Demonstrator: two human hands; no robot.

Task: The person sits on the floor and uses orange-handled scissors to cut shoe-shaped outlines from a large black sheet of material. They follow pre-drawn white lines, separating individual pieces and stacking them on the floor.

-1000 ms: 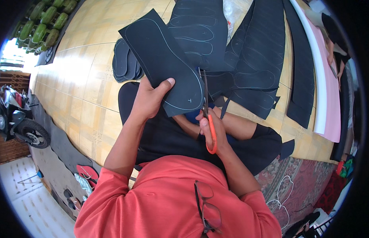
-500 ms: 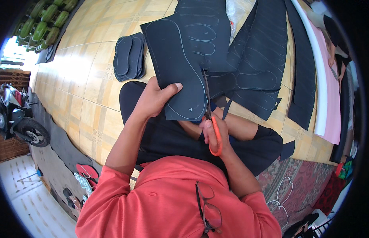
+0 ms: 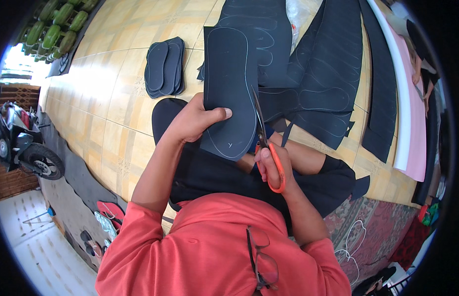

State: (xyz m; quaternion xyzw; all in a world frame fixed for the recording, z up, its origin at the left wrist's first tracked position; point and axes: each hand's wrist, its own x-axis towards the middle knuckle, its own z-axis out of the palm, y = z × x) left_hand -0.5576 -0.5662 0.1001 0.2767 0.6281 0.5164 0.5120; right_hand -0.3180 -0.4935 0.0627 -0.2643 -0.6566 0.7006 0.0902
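My left hand [image 3: 202,118] grips a black sheet piece [image 3: 232,79] by its left edge, thumb on top. A pale line in the shape of a shoe sole runs around this piece. In my right hand [image 3: 275,160] are scissors [image 3: 277,172] with orange handles, held low beside my lap. Their dark blades point away from me along the right edge of the piece, close to the drawn line. Whether the blades are parted is hard to see. A stack of cut black soles [image 3: 164,69] lies on the floor to the left of the piece.
Larger black sheets [image 3: 328,74] marked with sole outlines spread over the tiled floor [image 3: 116,93] ahead and right. Beyond them lie a white roll [image 3: 390,89] and a pink sheet [image 3: 413,148]. Sandals [image 3: 111,212] and a motorbike [image 3: 29,148] are at left; another person's hand [image 3: 417,77] shows far right.
The held sheet piece has turned more upright, its far end swinging right and its near end coming closer to me. My right hand and the scissors have shifted slightly right and nearer.
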